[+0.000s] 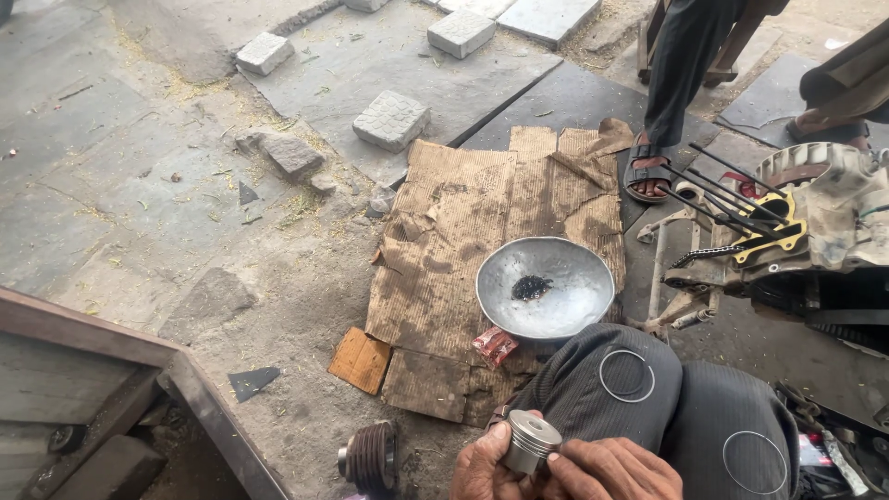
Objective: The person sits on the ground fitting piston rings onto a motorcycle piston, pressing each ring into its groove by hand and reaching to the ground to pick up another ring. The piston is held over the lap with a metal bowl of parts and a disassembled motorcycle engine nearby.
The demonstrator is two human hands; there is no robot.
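Dusty concrete ground (139, 185) scattered with paving blocks (392, 118) fills the head view, and a torn sheet of cardboard (454, 241) lies spread across it with a dented metal bowl (546, 287) on top, a small dark clump in its middle. At the bottom edge, the left hand (483, 468) and the right hand (611, 470) meet around a silvery piston (531, 442); the fingers of both curl in and pinch its grooved sides, crown tilted up toward the camera. It looks clean and bright, its ring grooves appearing bare. Two thin wire rings rest on the person's dark trousers, one (627, 375) on the near knee and another (756, 462) further right. By the look of it, the piston is being turned and inspected, and handling it further would call for a steady grip. A stripped engine block (815, 231) with long studs sits to the right, and another person's sandalled foot (648, 171) stands beyond.
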